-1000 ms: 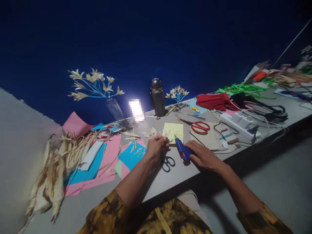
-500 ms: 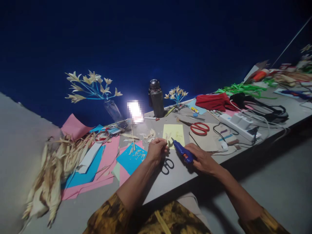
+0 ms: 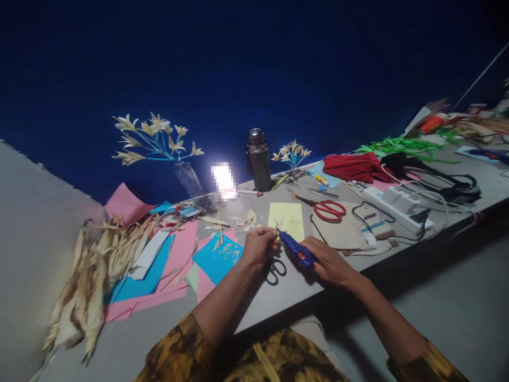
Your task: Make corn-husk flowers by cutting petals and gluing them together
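Note:
My right hand (image 3: 326, 260) is wrapped round a blue glue gun (image 3: 295, 248), its nozzle pointing up and left. The nozzle tip sits right beside the fingers of my left hand (image 3: 260, 245), which are pinched together. A small pale piece shows at those fingertips, too small to name. Behind the tip lies a yellow sheet of paper (image 3: 286, 215) with pale scraps on it. Black-handled scissors (image 3: 275, 271) lie just below my left hand, their blades hidden. A blue sheet (image 3: 217, 260) with thin cut slivers lies left of my left wrist.
Dried corn husks (image 3: 83, 281) and pink paper (image 3: 181, 260) cover the left side. A glass vase (image 3: 190, 183) with husk flowers, a flask (image 3: 260, 167) and a bright lamp stand behind. Red-handled scissors (image 3: 330, 210) and a power strip (image 3: 397, 207) with cables lie on the right.
The glue gun's nozzle has come closer to my left fingertips. Both hands keep their grip, and the whole view has shifted slightly.

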Motion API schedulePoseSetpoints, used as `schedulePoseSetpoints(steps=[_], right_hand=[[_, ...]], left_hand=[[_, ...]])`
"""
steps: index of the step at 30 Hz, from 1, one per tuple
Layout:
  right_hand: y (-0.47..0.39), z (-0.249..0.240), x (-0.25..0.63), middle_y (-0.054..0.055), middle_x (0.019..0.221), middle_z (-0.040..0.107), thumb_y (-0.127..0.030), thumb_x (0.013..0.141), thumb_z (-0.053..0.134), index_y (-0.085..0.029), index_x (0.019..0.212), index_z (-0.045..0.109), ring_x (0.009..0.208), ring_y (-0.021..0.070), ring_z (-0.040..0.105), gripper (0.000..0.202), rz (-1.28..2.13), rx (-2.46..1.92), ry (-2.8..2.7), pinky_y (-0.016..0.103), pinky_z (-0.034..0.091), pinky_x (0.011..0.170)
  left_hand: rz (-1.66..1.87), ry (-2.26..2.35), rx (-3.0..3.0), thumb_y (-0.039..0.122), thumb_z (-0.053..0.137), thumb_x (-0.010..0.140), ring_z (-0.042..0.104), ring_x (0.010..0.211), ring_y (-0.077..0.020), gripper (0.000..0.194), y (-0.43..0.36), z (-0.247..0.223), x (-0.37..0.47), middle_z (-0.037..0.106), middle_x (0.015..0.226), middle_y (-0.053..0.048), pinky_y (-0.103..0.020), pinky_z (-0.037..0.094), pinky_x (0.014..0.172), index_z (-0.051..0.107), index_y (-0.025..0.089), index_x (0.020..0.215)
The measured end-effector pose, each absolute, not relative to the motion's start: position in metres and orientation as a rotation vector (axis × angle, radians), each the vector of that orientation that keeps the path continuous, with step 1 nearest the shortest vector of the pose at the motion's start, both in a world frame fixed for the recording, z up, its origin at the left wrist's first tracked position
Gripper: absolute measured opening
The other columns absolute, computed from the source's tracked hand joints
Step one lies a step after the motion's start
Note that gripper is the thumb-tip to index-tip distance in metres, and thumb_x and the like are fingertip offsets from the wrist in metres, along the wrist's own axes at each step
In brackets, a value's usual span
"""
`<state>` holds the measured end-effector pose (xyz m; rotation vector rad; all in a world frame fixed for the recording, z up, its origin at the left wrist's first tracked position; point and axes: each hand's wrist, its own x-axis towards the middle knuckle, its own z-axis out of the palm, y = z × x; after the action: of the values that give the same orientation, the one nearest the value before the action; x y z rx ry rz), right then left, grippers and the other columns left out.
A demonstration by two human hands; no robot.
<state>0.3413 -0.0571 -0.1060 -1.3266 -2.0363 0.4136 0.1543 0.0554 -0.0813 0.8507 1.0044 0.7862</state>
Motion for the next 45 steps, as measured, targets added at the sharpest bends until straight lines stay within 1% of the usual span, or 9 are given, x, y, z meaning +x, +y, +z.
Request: schedulePoseSetpoints(steps=[15, 18, 22, 25, 31, 35, 39, 41, 45], right_hand=[[-0.059, -0.104, 0.343, 0.01, 0.099, 0.063, -0.019, 0.096, 0.044, -0.018, 0.113, 0.057, 0.091, 0.0243, 0.057, 0.022, 0.378, -1.382, -2.072, 0.038, 0.047, 0.083], [-0.059, -0.108, 0.344, 0.01, 0.101, 0.063, -0.015, 0.093, 0.047, -0.018, 0.117, 0.057, 0.093, 0.025, 0.057, 0.027, 0.339, -1.384, -2.078, 0.039, 0.047, 0.084], [-0.058, -0.116, 0.347, 0.011, 0.107, 0.062, -0.006, 0.08, 0.052, -0.021, 0.124, 0.057, 0.1, 0.027, 0.056, 0.046, 0.221, -1.453, -2.047, 0.042, 0.047, 0.089], [-0.056, -0.117, 0.349, 0.01, 0.108, 0.059, -0.005, 0.076, 0.055, -0.022, 0.123, 0.058, 0.102, 0.0272, 0.055, 0.05, 0.168, -1.604, -1.997, 0.043, 0.047, 0.09], [-0.054, -0.113, 0.351, 0.012, 0.106, 0.058, -0.01, 0.08, 0.058, -0.017, 0.121, 0.059, 0.101, 0.0286, 0.055, 0.042, 0.135, -1.883, -2.013, 0.042, 0.046, 0.091], [-0.055, -0.107, 0.344, 0.017, 0.117, 0.06, -0.009, 0.077, 0.061, -0.018, 0.125, 0.06, 0.104, 0.0322, 0.056, 0.049, 0.006, -1.937, -2.096, 0.044, 0.045, 0.09], [-0.047, -0.091, 0.312, 0.016, 0.112, 0.066, -0.015, 0.083, 0.063, -0.022, 0.108, 0.068, 0.1, 0.0336, 0.058, 0.027, -0.234, -1.985, -2.008, 0.044, 0.044, 0.083], [-0.037, -0.082, 0.285, 0.011, 0.099, 0.07, -0.022, 0.09, 0.06, -0.024, 0.099, 0.069, 0.093, 0.029, 0.061, 0.013, -0.146, -1.922, -2.009, 0.038, 0.044, 0.077], [-0.016, -0.076, 0.228, 0.006, 0.094, 0.07, -0.032, 0.097, 0.056, -0.025, 0.095, 0.068, 0.083, 0.022, 0.065, 0.015, 0.106, -1.928, -2.048, 0.029, 0.041, 0.065]], left_hand=[[0.777, 0.946, 0.811, 0.014, 0.077, 0.063, 0.053, 0.047, -0.0089, 0.013, 0.056, -0.081, 0.148, 0.059, 0.058, -0.003, -0.019, 0.04, 0.043, 0.065, 0.011, 0.068], [0.774, 0.953, 0.803, 0.013, 0.076, 0.064, 0.054, 0.049, -0.0088, 0.012, 0.054, -0.08, 0.147, 0.059, 0.058, -0.003, -0.018, 0.041, 0.043, 0.064, 0.011, 0.067], [0.708, 0.888, 0.736, 0.013, 0.077, 0.066, 0.051, 0.047, -0.0075, 0.015, 0.056, -0.074, 0.14, 0.056, 0.059, -0.002, -0.017, 0.037, 0.04, 0.062, 0.011, 0.067], [0.725, 0.795, 0.664, 0.011, 0.078, 0.07, 0.051, 0.049, -0.0059, 0.018, 0.064, -0.06, 0.124, 0.057, 0.064, -0.001, -0.016, 0.042, 0.044, 0.06, 0.012, 0.069], [0.999, 0.729, 0.647, 0.01, 0.076, 0.078, 0.051, 0.053, -0.0054, 0.015, 0.091, -0.031, 0.054, 0.06, 0.071, 0.0, -0.016, 0.046, 0.047, 0.063, 0.017, 0.075], [1.055, 0.771, 0.633, 0.011, 0.075, 0.079, 0.051, 0.052, -0.0064, 0.016, 0.095, -0.032, 0.016, 0.06, 0.069, 0.0, -0.017, 0.045, 0.047, 0.063, 0.018, 0.072], [1.03, 0.81, 0.609, 0.009, 0.076, 0.077, 0.052, 0.051, -0.0062, 0.017, 0.093, -0.046, 0.006, 0.059, 0.067, 0.001, -0.017, 0.045, 0.047, 0.061, 0.016, 0.073], [1.003, 0.789, 0.604, 0.008, 0.076, 0.075, 0.052, 0.052, -0.0058, 0.017, 0.091, -0.054, 0.007, 0.059, 0.067, 0.001, -0.016, 0.044, 0.047, 0.06, 0.014, 0.073], [0.958, 0.76, 0.623, 0.013, 0.08, 0.071, 0.052, 0.052, -0.0059, 0.02, 0.087, -0.07, 0.01, 0.057, 0.065, 0.001, -0.015, 0.043, 0.047, 0.06, 0.013, 0.072]])
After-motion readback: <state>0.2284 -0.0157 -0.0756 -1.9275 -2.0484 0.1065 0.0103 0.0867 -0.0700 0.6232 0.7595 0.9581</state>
